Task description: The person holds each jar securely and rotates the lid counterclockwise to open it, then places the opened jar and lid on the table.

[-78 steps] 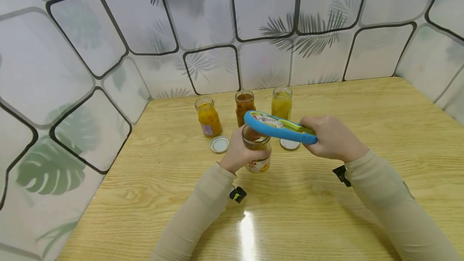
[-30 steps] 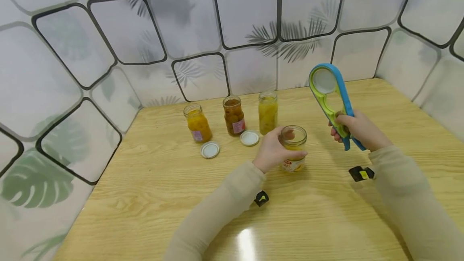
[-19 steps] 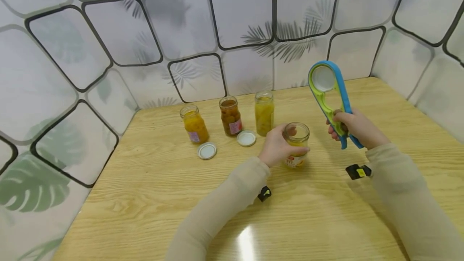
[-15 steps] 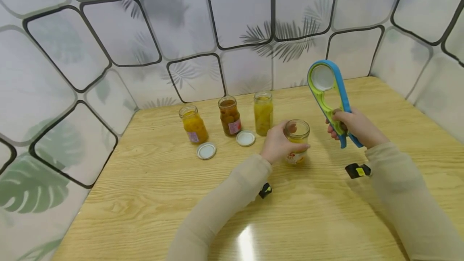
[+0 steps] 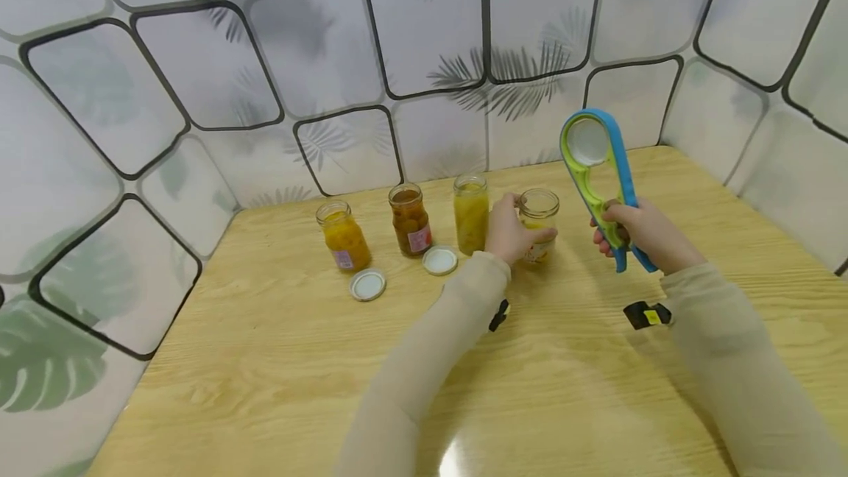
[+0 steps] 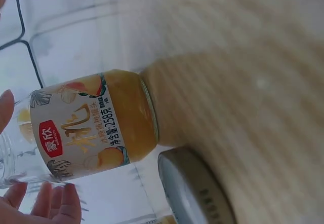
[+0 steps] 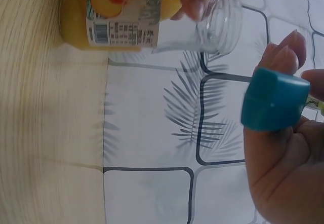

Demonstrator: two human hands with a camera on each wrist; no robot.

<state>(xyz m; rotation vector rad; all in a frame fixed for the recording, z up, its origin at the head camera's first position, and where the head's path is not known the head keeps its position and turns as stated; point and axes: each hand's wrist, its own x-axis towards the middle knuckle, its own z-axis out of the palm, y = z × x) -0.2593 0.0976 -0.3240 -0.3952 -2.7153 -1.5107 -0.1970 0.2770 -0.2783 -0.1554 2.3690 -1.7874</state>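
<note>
My left hand (image 5: 513, 234) holds a lidless glass jar (image 5: 538, 203) of peaches, thumb on the near side and fingers behind. The jar stands upright at the right end of a row of jars; its printed label (image 6: 81, 127) shows in the left wrist view. Further right, my right hand (image 5: 652, 234) grips a blue and green jar opener (image 5: 620, 160) by its handles, raised above the table. A whitish disc (image 5: 588, 141), like the inside of a lid, sits in its ring. In the right wrist view a blue handle end (image 7: 276, 100) pokes out of the fist.
Three more lidless jars stand at the back: orange (image 5: 344, 238), brown (image 5: 409, 219) and yellow (image 5: 470, 216). Before them lie two lids (image 5: 367, 284) (image 5: 440, 260), whitish insides up. A lid (image 6: 190, 188) is near the jar in the left wrist view. Patterned wall (image 5: 437, 131) borders the wooden table (image 5: 278, 359).
The jar opener has come off the jar's mouth, moved right and turned to show its ring with the disc. My left hand has carried the jar right and back, beside the yellow jar.
</note>
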